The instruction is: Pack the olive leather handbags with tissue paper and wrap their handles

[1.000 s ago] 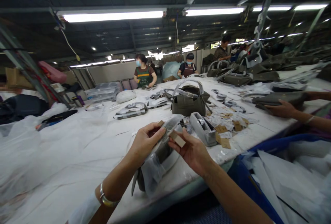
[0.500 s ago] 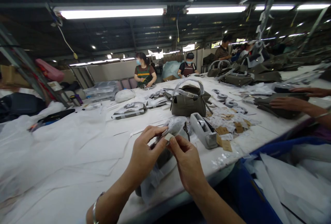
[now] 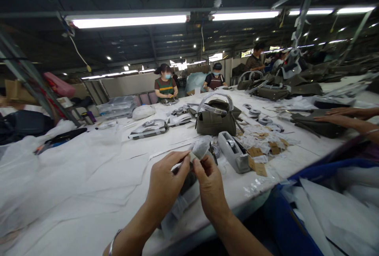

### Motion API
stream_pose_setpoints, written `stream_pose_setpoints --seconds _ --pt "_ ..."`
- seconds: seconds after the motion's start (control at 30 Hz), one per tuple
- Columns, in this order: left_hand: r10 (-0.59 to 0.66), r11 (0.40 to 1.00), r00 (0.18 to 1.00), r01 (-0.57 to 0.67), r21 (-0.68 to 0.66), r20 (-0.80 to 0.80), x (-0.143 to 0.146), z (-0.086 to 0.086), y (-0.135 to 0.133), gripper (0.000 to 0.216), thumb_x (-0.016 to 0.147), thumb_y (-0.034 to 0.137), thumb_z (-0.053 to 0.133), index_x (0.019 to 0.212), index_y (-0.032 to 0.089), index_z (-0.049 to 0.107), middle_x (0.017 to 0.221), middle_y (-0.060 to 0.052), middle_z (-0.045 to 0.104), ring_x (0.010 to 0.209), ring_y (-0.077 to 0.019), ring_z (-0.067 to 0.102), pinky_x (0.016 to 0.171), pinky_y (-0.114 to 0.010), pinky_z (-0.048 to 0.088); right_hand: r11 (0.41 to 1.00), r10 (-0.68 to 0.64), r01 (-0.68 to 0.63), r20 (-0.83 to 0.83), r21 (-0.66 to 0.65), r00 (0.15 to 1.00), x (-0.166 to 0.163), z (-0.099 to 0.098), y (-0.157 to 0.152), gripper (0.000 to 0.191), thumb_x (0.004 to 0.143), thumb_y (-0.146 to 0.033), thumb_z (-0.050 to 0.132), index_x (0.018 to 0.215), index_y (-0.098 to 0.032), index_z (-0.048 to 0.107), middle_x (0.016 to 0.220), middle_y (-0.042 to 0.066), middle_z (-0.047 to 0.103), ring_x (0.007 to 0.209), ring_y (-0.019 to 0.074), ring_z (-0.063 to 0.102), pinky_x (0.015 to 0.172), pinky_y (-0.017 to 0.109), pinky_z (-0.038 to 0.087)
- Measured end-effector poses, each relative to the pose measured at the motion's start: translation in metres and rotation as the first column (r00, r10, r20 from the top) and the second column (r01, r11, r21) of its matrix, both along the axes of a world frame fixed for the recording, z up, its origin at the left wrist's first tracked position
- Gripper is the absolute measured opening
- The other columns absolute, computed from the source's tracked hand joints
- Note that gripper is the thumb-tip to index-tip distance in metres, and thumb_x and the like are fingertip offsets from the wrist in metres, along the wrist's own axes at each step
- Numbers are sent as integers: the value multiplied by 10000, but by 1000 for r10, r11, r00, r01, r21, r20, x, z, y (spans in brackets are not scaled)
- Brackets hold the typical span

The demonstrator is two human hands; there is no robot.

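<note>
My left hand (image 3: 167,177) and my right hand (image 3: 212,183) are both closed in a pinch, fingertips almost meeting. Between them is a small pale slip (image 3: 192,156), too small to identify exactly. Just beyond the fingertips is clear plastic wrap (image 3: 201,146). Under my hands lies a dark bag (image 3: 188,181), partly covered by whitish wrapping (image 3: 177,208) and largely hidden by my wrists. A grey tape dispenser (image 3: 235,155) stands right of my right hand. Behind it, an upright olive handbag (image 3: 214,122) has its handle wrapped in plastic.
Brown tags (image 3: 260,169) and small plastic packets lie right of the dispenser. White sheets (image 3: 97,185) cover the table's left side. A blue bin (image 3: 293,216) stands at the near right edge. A co-worker's hands (image 3: 340,118) rest on another bag; two people sit across the table.
My fingertips stay together on the pale slip, with the hands shifted slightly. The co-worker's hands at right have moved a little on the bag. A person across the table has turned their head.
</note>
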State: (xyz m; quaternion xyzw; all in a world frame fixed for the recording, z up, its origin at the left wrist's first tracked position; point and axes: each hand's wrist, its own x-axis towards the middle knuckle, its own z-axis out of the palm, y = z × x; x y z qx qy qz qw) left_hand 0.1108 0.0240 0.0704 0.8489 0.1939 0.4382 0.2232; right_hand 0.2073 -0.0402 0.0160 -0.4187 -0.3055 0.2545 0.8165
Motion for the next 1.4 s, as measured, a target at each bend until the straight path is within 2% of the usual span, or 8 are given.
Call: stream_pose_setpoints --seconds 0.17,0.47,0.73,0.83,0.97,1.23,1.33,1.4 --pt "143 945 990 -136 296 -5 0 -6 -1 211 943 239 589 1113 228 714 1086 -6 745 955 -168 711 884 -260 558 1000 -8 8 -29 9 1000 -2 0 2 218 846 -408 707 900 -214 624 745 -37 521 734 135 488 737 265 420" --pt "352 623 935 -265 736 39 4 -20 -12 351 953 121 513 1291 52 576 1257 -137 666 1098 -235 669 940 -327 550 1000 18 -20 -131 -17 991 -4 4 -1 334 773 -429 777 733 -193 545 687 -46 506 676 112 454 645 245 391" --pt "405 612 911 -212 762 -72 3 -30 -19 455 953 116 432 1396 19 458 1396 -188 547 1255 -276 567 1053 -423 476 995 -11 6 -58 -96 998 2 4 -3 312 754 -438 774 744 -188 588 683 -31 572 671 129 508 627 257 414" --pt "278 755 952 -135 641 -126 -2 -25 -14 427 973 204 450 1376 76 511 1374 -150 580 1247 -260 575 1079 -411 461 995 -3 -2 -55 -104 998 6 2 -4 269 793 -417 735 751 -188 601 703 -24 595 679 131 527 643 257 432" --pt "40 987 974 -5 159 -223 -11 -4 6 365 950 430 535 1248 250 647 1240 -25 688 1150 -228 641 1036 -364 500 990 138 -140 -83 -14 987 11 2 -5 206 830 -382 701 878 -183 678 816 9 670 797 159 605 777 282 477" --pt "-144 953 961 70 -295 -236 -7 8 33 418 804 548 665 1072 232 719 1064 -33 741 984 -264 673 958 -374 509 992 99 -59 381 -114 919 39 5 -17 253 866 -426 661 979 -211 736 897 26 713 855 189 651 791 311 505" --pt "-107 906 986 46 -420 -125 -8 1 34 442 754 549 720 1036 208 729 1013 -54 746 955 -268 672 930 -356 513 957 -67 233 650 -173 757 98 -11 -27 242 911 -413 597 1013 -255 749 1036 34 726 1008 207 638 950 359 461" --pt "-84 859 996 53 -509 -37 -7 -3 36 459 730 549 752 1031 203 725 974 -59 747 931 -260 675 876 -325 527 813 -207 519 701 -264 682 149 -29 -34 246 893 -411 602 1005 -251 752 1119 55 710 1137 221 593 1061 371 383"
